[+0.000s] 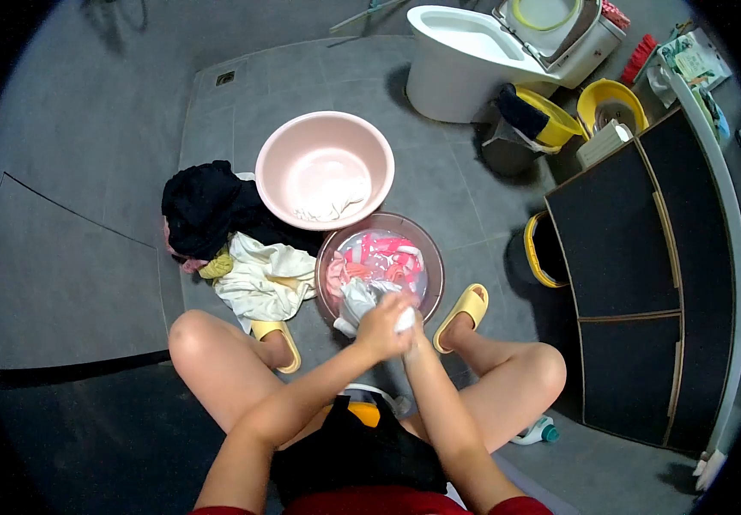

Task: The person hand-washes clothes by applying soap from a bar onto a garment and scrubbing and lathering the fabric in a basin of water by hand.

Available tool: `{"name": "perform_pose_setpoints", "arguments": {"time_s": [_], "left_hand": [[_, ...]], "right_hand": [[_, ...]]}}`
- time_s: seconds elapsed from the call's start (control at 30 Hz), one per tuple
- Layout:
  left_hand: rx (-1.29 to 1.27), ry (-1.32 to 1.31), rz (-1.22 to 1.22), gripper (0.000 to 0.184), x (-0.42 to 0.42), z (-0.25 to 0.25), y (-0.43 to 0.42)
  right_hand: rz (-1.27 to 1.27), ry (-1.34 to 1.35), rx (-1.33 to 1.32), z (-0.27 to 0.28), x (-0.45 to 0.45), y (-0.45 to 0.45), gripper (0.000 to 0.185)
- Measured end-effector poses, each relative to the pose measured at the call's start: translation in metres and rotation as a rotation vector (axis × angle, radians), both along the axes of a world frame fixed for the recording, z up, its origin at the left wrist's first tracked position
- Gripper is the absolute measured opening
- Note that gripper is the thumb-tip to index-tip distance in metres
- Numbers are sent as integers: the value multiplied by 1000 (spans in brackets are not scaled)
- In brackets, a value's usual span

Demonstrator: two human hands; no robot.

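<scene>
A wet white cloth [358,300] is bunched over the near side of a brown basin [435,266]. My left hand [381,330] is closed around part of it. Close against that hand is my right hand [413,330], also closed on the cloth; its fingers are partly hidden and slightly blurred. Pink and white patterned clothes [387,253] lie in the basin's cloudy water. What kind of garment the white cloth is, I cannot tell.
Beyond stands a pink basin [272,184] with a small white cloth inside. Dark clothes [203,206] and a cream garment [263,275] are heaped on the left floor. A toilet [456,81], bins and a black cabinet [619,249] line the right. A bottle [538,432] lies by my right leg.
</scene>
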State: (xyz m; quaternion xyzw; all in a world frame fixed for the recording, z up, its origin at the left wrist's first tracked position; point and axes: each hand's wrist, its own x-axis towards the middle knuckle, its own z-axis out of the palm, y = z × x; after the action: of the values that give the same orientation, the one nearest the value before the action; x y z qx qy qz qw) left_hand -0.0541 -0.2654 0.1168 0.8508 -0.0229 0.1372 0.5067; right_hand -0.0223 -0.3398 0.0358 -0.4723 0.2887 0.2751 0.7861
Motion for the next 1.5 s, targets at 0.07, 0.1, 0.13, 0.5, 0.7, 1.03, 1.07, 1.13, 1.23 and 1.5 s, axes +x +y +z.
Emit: {"name": "perform_pose_setpoints", "arguments": {"time_s": [0.07, 0.1, 0.13, 0.5, 0.7, 1.03, 1.07, 1.13, 1.23, 1.5], "left_hand": [[110, -26, 20, 25, -3, -11, -7], [147, -47, 47, 22, 0, -24, -6], [150, 49, 169, 23, 13, -45, 5], [259, 50, 215, 22, 32, -47, 27], [43, 480, 463, 44, 45, -67, 80], [-405, 651, -304, 56, 26, -78, 116], [-421, 555, -98, 46, 32, -79, 112], [-597, 451, 119, 44, 36, -81, 104], [-435, 241, 300, 51, 41, -118, 91], [6, 216, 157, 36, -5, -8, -2]], "right_hand": [[-33, 10, 3, 16, -4, 7, 45], [-49, 19, 3, 24, -8, 10, 44], [-65, 22, 4, 31, -8, 12, 44], [129, -54, -188, 45, -9, 13, 45], [439, -637, -1019, 35, 23, -20, 62], [104, -713, -1013, 9, 46, -59, 59], [186, -610, -1024, 24, 44, -58, 55], [147, -468, -923, 15, 41, -56, 50], [-214, -190, -3, 1, 30, -34, 40], [163, -14, 293, -13, 37, -19, 46]]}}
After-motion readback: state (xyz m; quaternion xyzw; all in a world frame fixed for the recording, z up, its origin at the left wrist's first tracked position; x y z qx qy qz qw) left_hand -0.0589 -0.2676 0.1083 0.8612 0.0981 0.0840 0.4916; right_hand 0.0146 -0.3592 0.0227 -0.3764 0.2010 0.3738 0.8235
